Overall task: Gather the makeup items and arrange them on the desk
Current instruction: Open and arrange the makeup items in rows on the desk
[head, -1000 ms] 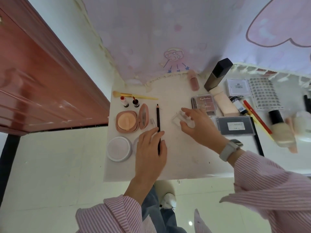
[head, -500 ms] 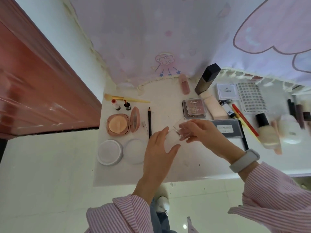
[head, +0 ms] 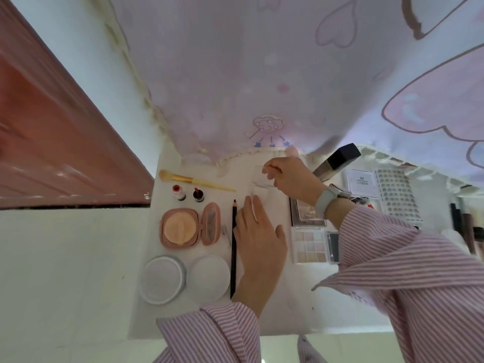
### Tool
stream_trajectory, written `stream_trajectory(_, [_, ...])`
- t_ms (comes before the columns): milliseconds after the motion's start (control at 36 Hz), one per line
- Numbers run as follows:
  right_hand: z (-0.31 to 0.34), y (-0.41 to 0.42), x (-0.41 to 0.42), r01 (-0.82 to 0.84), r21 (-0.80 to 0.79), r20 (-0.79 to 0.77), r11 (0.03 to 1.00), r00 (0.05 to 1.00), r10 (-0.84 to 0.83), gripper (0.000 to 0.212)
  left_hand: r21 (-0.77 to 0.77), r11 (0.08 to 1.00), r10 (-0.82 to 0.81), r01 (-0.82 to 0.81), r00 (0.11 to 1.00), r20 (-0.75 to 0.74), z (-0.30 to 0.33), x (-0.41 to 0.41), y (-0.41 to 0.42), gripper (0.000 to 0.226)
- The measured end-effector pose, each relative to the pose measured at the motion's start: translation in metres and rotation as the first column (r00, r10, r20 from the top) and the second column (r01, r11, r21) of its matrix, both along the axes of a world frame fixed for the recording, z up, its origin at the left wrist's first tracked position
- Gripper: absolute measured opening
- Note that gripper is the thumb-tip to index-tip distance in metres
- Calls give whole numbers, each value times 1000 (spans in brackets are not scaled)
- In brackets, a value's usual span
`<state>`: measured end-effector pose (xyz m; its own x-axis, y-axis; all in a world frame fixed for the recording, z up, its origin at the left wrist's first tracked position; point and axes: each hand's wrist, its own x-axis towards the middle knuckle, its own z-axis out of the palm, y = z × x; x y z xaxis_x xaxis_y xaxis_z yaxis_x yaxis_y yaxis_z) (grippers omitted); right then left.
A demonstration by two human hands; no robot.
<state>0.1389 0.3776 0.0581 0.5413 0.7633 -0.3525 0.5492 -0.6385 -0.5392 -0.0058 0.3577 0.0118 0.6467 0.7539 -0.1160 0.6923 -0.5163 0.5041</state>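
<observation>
Your right hand point(head: 286, 176) was at the back of the bench point(head: 275, 305), fingers curled and pinching the top edge of a small clear plastic case point(head: 260, 183) — the task's thing at this moment. The case sat near the curtain hem, between the gold brush point(head: 193, 181) and the dark foundation bottle point(head: 337, 159); whether it lay flat or was tipped up, the blur hid. Your left hand point(head: 258, 237) lay spread and flat, fingertips touching the case's near edge, just beside the black pencil point(head: 234, 247).

Handling, as a judgement: the case looked light, rigid and slick, thin-walled, likely to skate on the smooth top or crack if squeezed hard. Best hold would be across its two opposite edges with thumb and finger, not the faces — a flat left hand was a fair stop against sliding.

Already laid out at left: pink compact point(head: 190, 226) open, two white round lids point(head: 184, 277), two small bottles point(head: 187, 193). Palettes point(head: 310, 246) sat to the right, partly under your striped sleeve point(head: 392, 258).
</observation>
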Motion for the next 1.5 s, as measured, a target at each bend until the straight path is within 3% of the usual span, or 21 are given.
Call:
stream_trajectory(139, [-19, 12, 9, 29, -71, 2, 997, 1000, -29, 27, 89, 991, -91, 95, 995, -48, -10, 1, 4, 81])
stream_trajectory(278, [-23, 14, 10, 29, -44, 9, 999, 1000, -28, 31, 150, 978, -136, 142, 989, -51, -15, -6, -4, 67])
stream_trajectory(417, [-17, -1, 11, 0, 100, 201, 995, 979, -20, 31, 172, 977, -124, 130, 991, -43, -28, -9, -22, 65])
stream_trajectory(472, [-11, -9, 10, -92, 10, 411, 996, 908, 80, 30, 201, 973, -108, 113, 993, -37, -32, -10, -28, 52])
stream_trajectory(528, [-9, -13, 8, -158, -170, 595, 973, 771, 229, 30, 213, 975, -65, 68, 998, -24, -35, -9, -33, 45])
stream_trajectory(611, [-12, -14, 7, -166, -333, 621, 928, 702, 349, 29, 219, 975, -28, 28, 1000, 1, -40, -9, -36, 45])
stream_trajectory(722, [-18, -15, 13, -131, -369, 687, 920, 629, 365, 22, 253, 967, -12, 4, 999, 31, -42, -9, -36, 43])
stream_trajectory(917, [-24, -13, 22, -265, -377, 568, 887, 691, 448, 25, 270, 962, 8, -25, 998, 66, -44, -8, -36, 42])
stream_trajectory(1056, [2, -26, 10, -248, -127, 536, 960, 797, 277, 24, 253, 967, 14, -30, 998, 63, -43, -9, -36, 42])
stream_trajectory(1139, [16, -44, 6, -154, 168, 358, 974, 930, 85, 27, 206, 978, 18, -34, 997, 79, -41, -10, -36, 42])
stream_trajectory(1222, [29, -67, 1, 127, 361, -87, 924, 991, -102, 35, 138, 988, 47, -69, 987, 155, -40, -10, -35, 41])
stream_trajectory(1278, [31, -82, -3, 301, 287, -367, 909, 912, -186, 43, 54, 989, 117, -136, 958, 261, -35, -10, -35, 40])
stream_trajectory(1389, [18, -105, -6, 441, 91, -758, 893, 612, -224, 59, -125, 965, 264, -232, 860, 437, -11, -10, -42, 32])
stream_trajectory(1444, [16, -111, -11, 452, 64, -850, 890, 492, -189, 36, -220, 953, 293, -210, 829, 477, 4, -10, -50, 23])
stream_trajectory(1500, [16, -113, -14, 463, 57, -882, 885, 439, -172, 14, -265, 949, 289, -172, 810, 509, 13, -11, -59, 23])
